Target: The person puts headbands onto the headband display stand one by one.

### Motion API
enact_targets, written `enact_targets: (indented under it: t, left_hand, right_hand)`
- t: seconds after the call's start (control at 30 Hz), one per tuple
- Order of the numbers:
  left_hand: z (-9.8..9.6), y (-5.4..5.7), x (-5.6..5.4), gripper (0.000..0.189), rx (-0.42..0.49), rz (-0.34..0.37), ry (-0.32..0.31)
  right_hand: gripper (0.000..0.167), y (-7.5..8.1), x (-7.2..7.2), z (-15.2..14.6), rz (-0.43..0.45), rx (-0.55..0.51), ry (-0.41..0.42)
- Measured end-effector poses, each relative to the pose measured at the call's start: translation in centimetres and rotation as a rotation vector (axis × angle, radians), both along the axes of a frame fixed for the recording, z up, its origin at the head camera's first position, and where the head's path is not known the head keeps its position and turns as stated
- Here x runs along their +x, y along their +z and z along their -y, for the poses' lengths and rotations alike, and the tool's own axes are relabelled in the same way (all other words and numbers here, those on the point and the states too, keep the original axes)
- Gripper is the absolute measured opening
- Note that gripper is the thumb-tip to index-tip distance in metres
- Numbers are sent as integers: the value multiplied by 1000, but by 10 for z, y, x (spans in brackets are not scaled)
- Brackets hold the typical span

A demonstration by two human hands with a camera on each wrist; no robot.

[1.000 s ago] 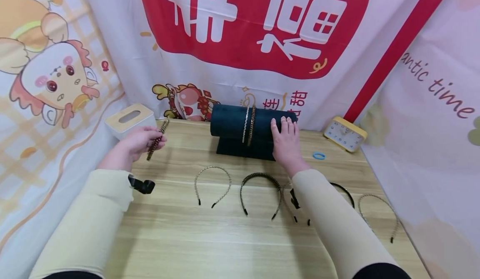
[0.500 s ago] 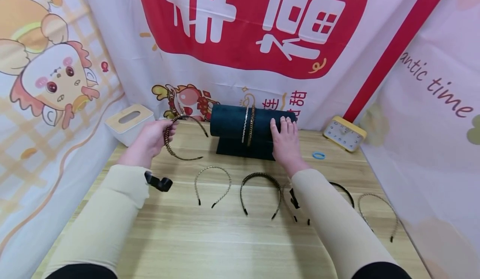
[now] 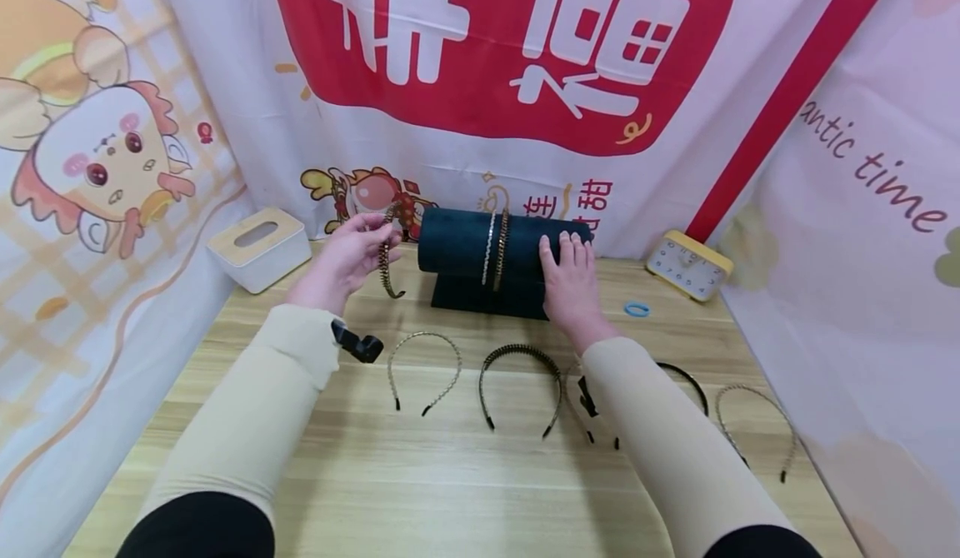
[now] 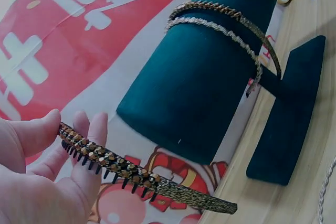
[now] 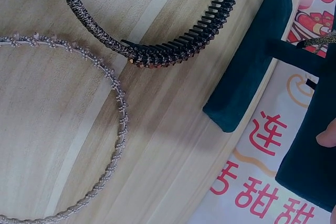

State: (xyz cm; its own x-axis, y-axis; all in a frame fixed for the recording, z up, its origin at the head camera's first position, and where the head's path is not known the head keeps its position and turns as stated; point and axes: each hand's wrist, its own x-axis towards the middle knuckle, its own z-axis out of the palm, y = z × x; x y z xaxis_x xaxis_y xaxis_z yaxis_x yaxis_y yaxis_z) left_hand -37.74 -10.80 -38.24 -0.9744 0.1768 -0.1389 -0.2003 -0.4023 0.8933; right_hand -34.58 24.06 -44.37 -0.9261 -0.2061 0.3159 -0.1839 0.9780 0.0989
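My left hand (image 3: 348, 254) pinches a headband (image 3: 386, 271) near the left end of a dark green velvet roll stand (image 3: 453, 241). In the left wrist view the headband (image 4: 110, 163) shows bronze beads, a row of black comb teeth and a glittery band; thumb and fingers hold its beaded part. Two headbands sit around the roll: a silver one (image 3: 488, 250) and, right beside it, a bronze chain-like one (image 3: 502, 254). My right hand (image 3: 573, 287) rests on the roll's right end with its fingers laid over the top.
On the wooden table lie a pale headband (image 3: 426, 335), a dark toothed one (image 3: 521, 350), a black one (image 3: 686, 377) and a beaded one (image 3: 757, 396), some partly behind my right arm. A tissue box (image 3: 258, 262), a blue ring (image 3: 637, 310) and a yellow clock (image 3: 688, 266) stand farther back.
My left hand has moved right with the headband, from near the tissue box toward the stand's left end, turning the headband on the way. My right hand stays on the stand.
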Motion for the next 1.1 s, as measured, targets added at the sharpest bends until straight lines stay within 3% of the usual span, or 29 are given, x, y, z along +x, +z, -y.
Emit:
enact_targets:
  t: [0.23, 0.47, 0.6, 0.73, 0.93, 1.0, 1.1]
  left_hand:
    - [-27, -2, -14, 21, -35, -30, 37]
    - [-51, 4, -22, 32, -87, -19, 15]
    - [-64, 10, -24, 40, -166, -19, 1]
    - [-79, 15, -22, 37, -377, -68, 40]
    - [-95, 19, -18, 29, -940, -258, 114]
    - [-99, 17, -18, 29, -1043, -316, 114]
    - [-104, 14, -19, 32, -1088, -384, 96]
  right_hand:
    - [94, 3, 2, 3, 14, 17, -4]
    - [94, 4, 1, 4, 6, 7, -4]
    - [93, 3, 1, 3, -5, 0, -1]
    - [92, 3, 1, 2, -8, -2, -2]
    - [92, 3, 0, 2, -8, 8, 1]
    - [92, 3, 0, 2, -5, 13, -2]
    - [91, 1, 0, 1, 1, 20, -8]
